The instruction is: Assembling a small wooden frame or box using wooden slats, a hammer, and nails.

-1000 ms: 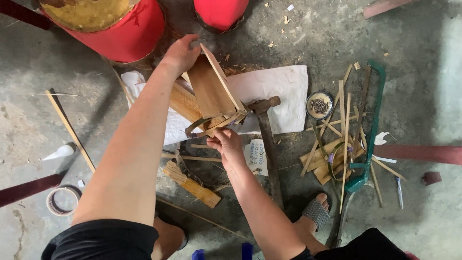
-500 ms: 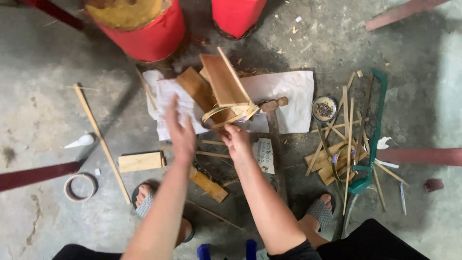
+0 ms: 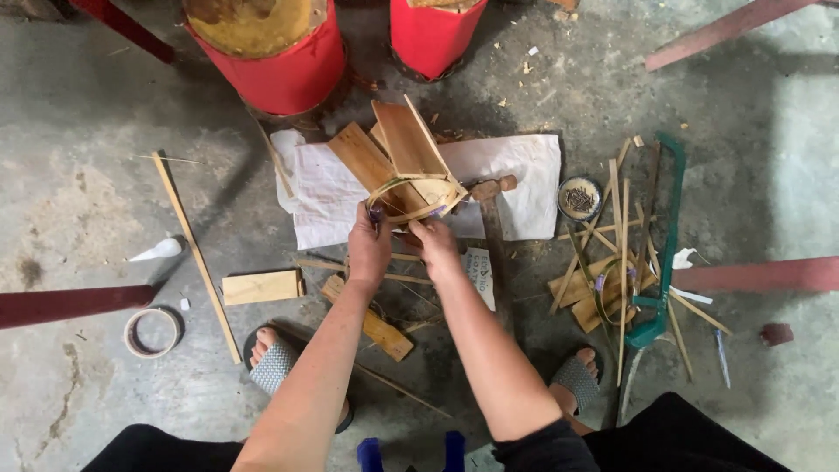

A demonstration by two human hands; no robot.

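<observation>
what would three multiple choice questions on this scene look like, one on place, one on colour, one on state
1. Where does the tape roll lie?
A. On the white sheet
B. On the floor beside the person's left foot
C. In the small round dish

2. What colour are the drums?
A. Red
B. Blue
C. Black

3. How is the bamboo hoop held?
A. Untouched
B. By one hand
C. By left hand and right hand

Answers: B, it lies near that sandal; A, both sides are red; C, both hands grip its near edge.
</observation>
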